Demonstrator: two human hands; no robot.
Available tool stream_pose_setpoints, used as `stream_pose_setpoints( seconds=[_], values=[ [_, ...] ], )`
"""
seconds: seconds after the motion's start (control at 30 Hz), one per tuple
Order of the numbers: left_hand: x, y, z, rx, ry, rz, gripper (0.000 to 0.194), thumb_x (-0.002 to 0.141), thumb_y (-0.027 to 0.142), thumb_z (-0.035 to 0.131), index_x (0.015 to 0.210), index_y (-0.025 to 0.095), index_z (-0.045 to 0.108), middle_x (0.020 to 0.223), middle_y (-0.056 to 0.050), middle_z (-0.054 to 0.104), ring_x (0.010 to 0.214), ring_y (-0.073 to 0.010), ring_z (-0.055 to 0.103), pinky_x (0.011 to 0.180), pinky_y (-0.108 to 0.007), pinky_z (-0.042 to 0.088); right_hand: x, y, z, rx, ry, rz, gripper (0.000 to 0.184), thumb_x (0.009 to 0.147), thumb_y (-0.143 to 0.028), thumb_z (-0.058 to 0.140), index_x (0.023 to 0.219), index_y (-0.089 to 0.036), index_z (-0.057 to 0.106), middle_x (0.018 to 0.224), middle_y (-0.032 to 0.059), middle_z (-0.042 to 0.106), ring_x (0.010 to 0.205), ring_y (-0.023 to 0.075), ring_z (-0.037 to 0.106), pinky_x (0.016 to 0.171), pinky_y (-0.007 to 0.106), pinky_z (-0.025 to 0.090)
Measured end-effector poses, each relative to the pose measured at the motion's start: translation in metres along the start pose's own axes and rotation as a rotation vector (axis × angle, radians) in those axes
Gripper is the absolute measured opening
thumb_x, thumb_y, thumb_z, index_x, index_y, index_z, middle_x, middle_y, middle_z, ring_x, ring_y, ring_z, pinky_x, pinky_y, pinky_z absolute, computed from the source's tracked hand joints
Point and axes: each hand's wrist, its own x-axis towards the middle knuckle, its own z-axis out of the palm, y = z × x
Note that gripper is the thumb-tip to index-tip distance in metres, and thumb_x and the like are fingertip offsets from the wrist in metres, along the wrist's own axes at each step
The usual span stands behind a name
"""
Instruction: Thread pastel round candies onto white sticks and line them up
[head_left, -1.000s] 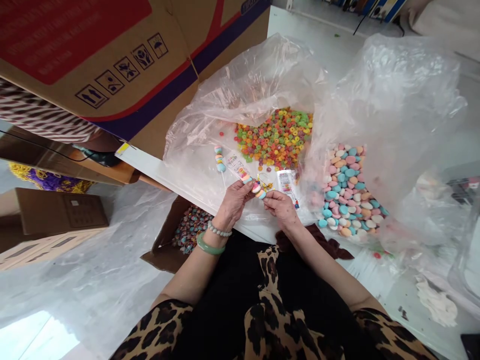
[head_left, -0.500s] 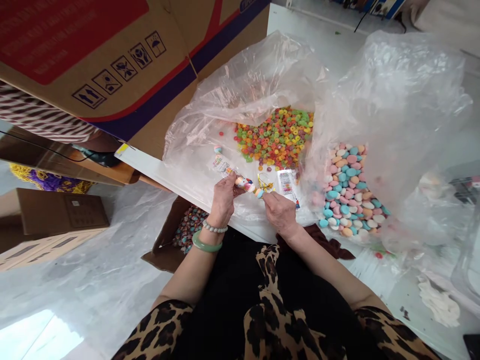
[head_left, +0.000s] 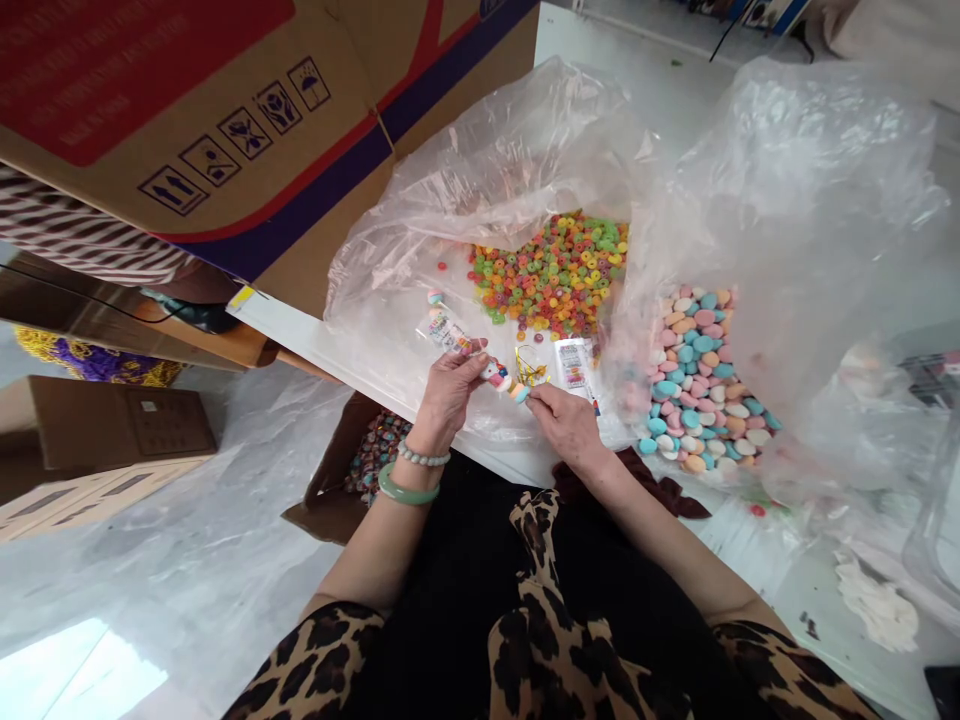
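Between my hands runs a candy skewer [head_left: 517, 391] of pastel pieces, its upper part inside a clear printed wrapper [head_left: 448, 332]. My left hand [head_left: 448, 395] is closed, pinching the wrapper with the candy in it. My right hand [head_left: 568, 422] pinches the skewer's lower end, beside the last blue piece; the stick itself is mostly hidden by the fingers. Behind the wrapper lies another candy skewer [head_left: 435, 297], largely covered. Gold twist ties [head_left: 532, 372] and a stack of printed wrappers [head_left: 575, 362] rest just beyond my right hand.
Plastic sheeting [head_left: 420, 240] on the white table holds ring candies [head_left: 555, 270]; pastel oval candies [head_left: 697, 370] lie right. A large carton [head_left: 322, 190] stands at left. Below the table edge, an open box [head_left: 319, 500] contains wrapped candies. A person's striped clothing [head_left: 75, 230] shows behind the carton.
My left hand moved left, drawing the wrapper along the skewer, then came slightly back toward the right. My right hand stayed nearly in place, holding the lower end.
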Motion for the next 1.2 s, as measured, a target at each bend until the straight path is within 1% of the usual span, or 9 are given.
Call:
stream_pose_setpoints(
  seconds=[0.13,0.2,0.3,0.4,0.57,0.73,0.83,0.93,1.2],
  values=[
    [-0.002,-0.006,0.008,-0.086,0.042,-0.057,0.037,0.057,0.029,0.085,0.086,0.013,0.069,0.072,-0.002,0.069,0.060,-0.0119,0.063,0.057,-0.023,0.049,0.008,-0.008,-0.014,0.205,-0.134,0.246,0.013,0.089,-0.036,0.052,0.094,-0.026,0.060,0.072,-0.0038,0.066,0.059,0.0156,0.059,0.058,0.026,0.036],
    [-0.004,-0.009,0.013,-0.112,0.060,-0.068,0.034,0.058,0.031,0.084,0.082,0.014,0.068,0.071,-0.001,0.068,0.057,-0.0103,0.061,0.057,-0.023,0.048,0.011,-0.012,-0.016,0.348,-0.163,0.270,0.016,0.088,-0.038,0.053,0.099,-0.027,0.058,0.071,-0.0050,0.065,0.057,0.0145,0.060,0.060,0.027,0.039],
    [-0.007,-0.012,0.020,-0.135,0.037,-0.084,0.034,0.060,0.035,0.084,0.082,0.014,0.067,0.071,0.000,0.067,0.057,-0.0097,0.061,0.057,-0.022,0.048,0.012,-0.015,-0.013,0.440,-0.135,0.264,0.016,0.088,-0.041,0.054,0.091,-0.027,0.060,0.067,-0.0057,0.062,0.056,0.0133,0.059,0.061,0.026,0.040],
    [-0.010,-0.013,0.025,-0.138,0.040,-0.068,0.035,0.061,0.036,0.083,0.083,0.015,0.066,0.075,-0.001,0.068,0.061,-0.0094,0.061,0.059,-0.022,0.047,0.011,-0.014,-0.005,0.423,-0.066,0.266,0.019,0.087,-0.043,0.055,0.086,-0.026,0.064,0.069,-0.0039,0.062,0.061,0.0141,0.058,0.061,0.026,0.040],
    [-0.014,-0.015,0.030,-0.151,0.051,-0.075,0.039,0.060,0.040,0.084,0.084,0.016,0.065,0.077,0.000,0.067,0.059,-0.0075,0.059,0.060,-0.022,0.048,0.013,-0.011,-0.002,0.371,0.051,0.212,0.018,0.084,-0.038,0.057,0.082,-0.024,0.069,0.088,0.0017,0.069,0.080,0.0176,0.061,0.071,0.029,0.042],
    [-0.019,-0.017,0.032,-0.086,-0.034,-0.100,0.042,0.062,0.042,0.082,0.087,0.013,0.068,0.075,-0.001,0.066,0.061,-0.0082,0.059,0.062,-0.023,0.048,0.020,-0.010,-0.008,0.352,-0.030,0.389,0.020,0.083,-0.036,0.055,0.072,-0.026,0.069,0.071,-0.0040,0.069,0.072,0.0162,0.060,0.067,0.027,0.039],
    [-0.021,-0.019,0.032,-0.055,-0.091,-0.093,0.040,0.058,0.034,0.085,0.087,0.013,0.068,0.074,0.000,0.065,0.062,-0.0080,0.059,0.066,-0.024,0.048,0.021,-0.008,-0.008,0.322,-0.034,0.443,0.020,0.080,-0.036,0.057,0.067,-0.026,0.067,0.069,-0.0040,0.068,0.070,0.0162,0.059,0.065,0.027,0.038],
    [-0.022,-0.021,0.032,-0.032,-0.112,-0.077,0.040,0.056,0.026,0.086,0.090,0.013,0.068,0.073,0.001,0.066,0.061,-0.0070,0.058,0.067,-0.023,0.048,0.021,-0.011,-0.002,0.292,-0.013,0.421,0.020,0.079,-0.033,0.055,0.063,-0.024,0.063,0.065,-0.0029,0.065,0.065,0.0157,0.056,0.062,0.027,0.035],
    [-0.018,-0.027,0.031,-0.095,-0.108,-0.155,0.034,0.060,0.028,0.084,0.085,0.012,0.068,0.072,0.000,0.065,0.064,-0.0086,0.059,0.070,-0.025,0.050,0.019,-0.011,0.001,0.414,0.079,0.364,0.027,0.084,-0.042,0.056,0.065,-0.022,0.061,0.063,-0.0018,0.064,0.062,0.0149,0.055,0.061,0.026,0.038]
  ],
)
